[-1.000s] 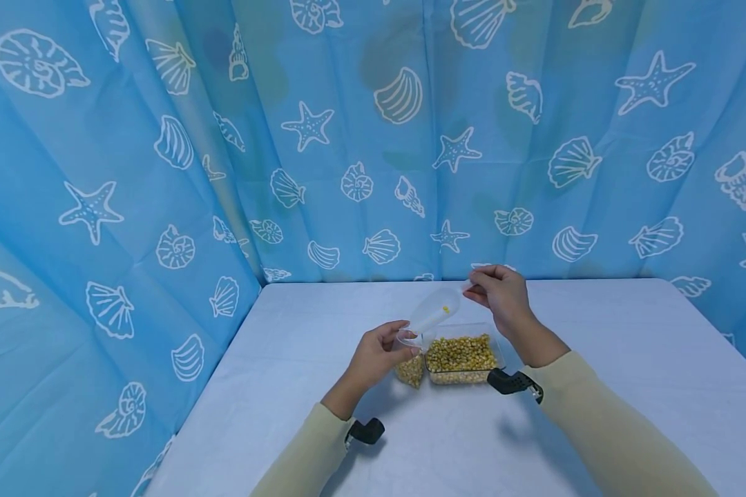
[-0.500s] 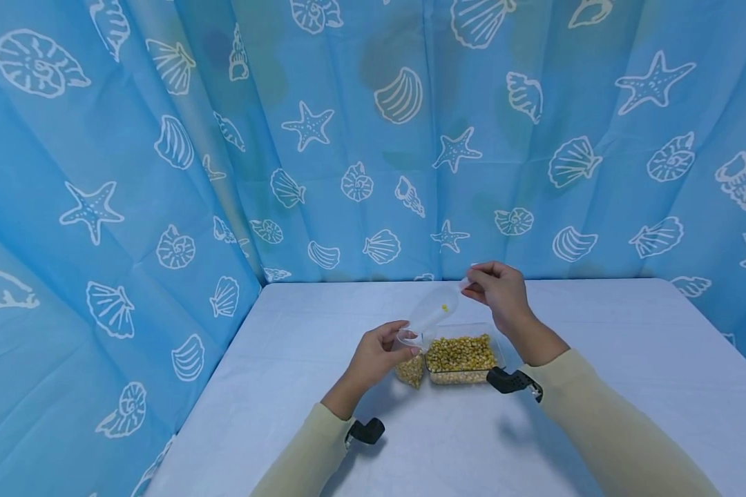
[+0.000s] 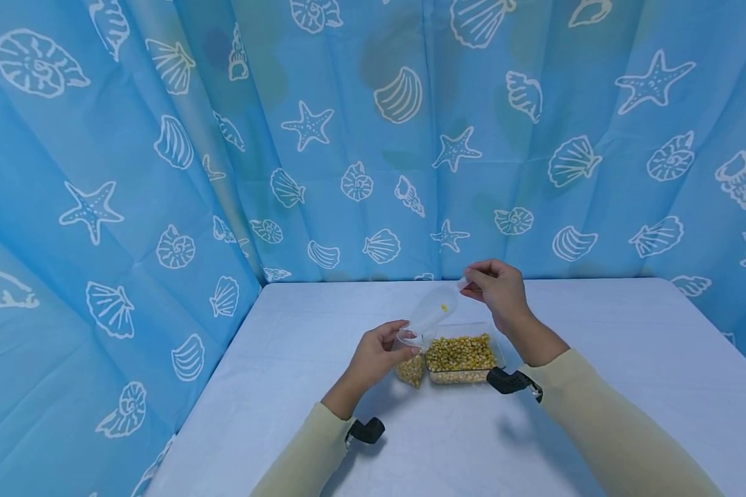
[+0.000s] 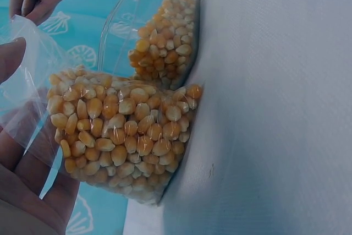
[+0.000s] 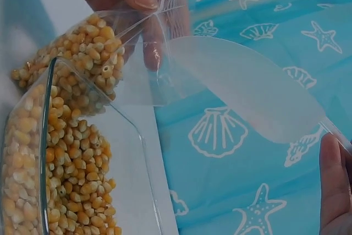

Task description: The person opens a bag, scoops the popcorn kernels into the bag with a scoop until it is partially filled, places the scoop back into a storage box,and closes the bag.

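My left hand (image 3: 378,357) pinches the open top of a clear plastic bag (image 4: 118,130), its lower part full of dried corn kernels. In my right hand (image 3: 503,297) is the handle of a translucent plastic scoop (image 5: 247,89). The scoop slants down to the left, its front end at the bag's mouth between the left thumb and fingers. A bit of yellow corn (image 3: 444,308) shows in the scoop's bowl in the head view. Right beside the bag stands a clear rectangular glass container (image 5: 44,152) partly filled with corn kernels (image 5: 82,174).
Bag and container stand on a white-covered table (image 3: 298,400). A blue curtain (image 3: 360,138) with white shells and starfish hangs behind the table and along its left side. Black wrist cameras sit on both sleeves, the right one (image 3: 508,381) close to the container's front corner.
The right hand has risen a little and shifted slightly left, tilting the scoop a bit more toward the bag. The left hand and the bag hold their place.
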Available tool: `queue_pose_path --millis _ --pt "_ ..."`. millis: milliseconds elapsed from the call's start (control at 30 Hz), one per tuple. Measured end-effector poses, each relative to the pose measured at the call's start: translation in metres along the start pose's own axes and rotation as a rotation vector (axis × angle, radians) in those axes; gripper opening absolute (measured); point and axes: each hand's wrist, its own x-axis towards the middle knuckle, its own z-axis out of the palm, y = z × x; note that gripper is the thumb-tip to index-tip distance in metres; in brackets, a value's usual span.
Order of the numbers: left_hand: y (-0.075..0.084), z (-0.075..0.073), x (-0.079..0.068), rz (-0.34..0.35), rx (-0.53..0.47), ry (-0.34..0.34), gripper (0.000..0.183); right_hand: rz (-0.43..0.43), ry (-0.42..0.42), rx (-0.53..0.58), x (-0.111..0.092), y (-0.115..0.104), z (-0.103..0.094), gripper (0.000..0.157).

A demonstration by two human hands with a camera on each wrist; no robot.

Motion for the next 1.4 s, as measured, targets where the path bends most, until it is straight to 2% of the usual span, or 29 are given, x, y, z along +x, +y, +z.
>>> queue_pose_path --millis 300,633,833,1067,1267,1400 --pt "0.001 -0.001 0.0 -0.019 -0.004 0.005 0.057 -0.114 -0.021 -0.142 -0.004 -0.003 0.006 0.029" --pt "0.002 0.0 -0.003 -0.017 -0.01 -0.009 0.057 -0.058 -0.009 -0.128 -0.005 0.001 0.003 0.028" --pt "0.0 -0.001 -0.002 0.022 -0.003 -0.02 0.056 -0.041 -0.012 -0.072 -0.004 -0.001 -0.002 0.027" --pt "0.0 -0.007 0.002 0.091 -0.05 -0.049 0.056 0.027 0.009 0.092 0.003 0.002 -0.02 0.03" --pt "0.002 -0.013 0.002 0.082 -0.048 -0.095 0.062 0.134 0.058 0.15 0.0 0.01 -0.035 0.031" --pt "-0.002 -0.016 0.007 0.084 -0.098 -0.127 0.059 0.156 0.084 0.205 -0.001 0.012 -0.042 0.031"
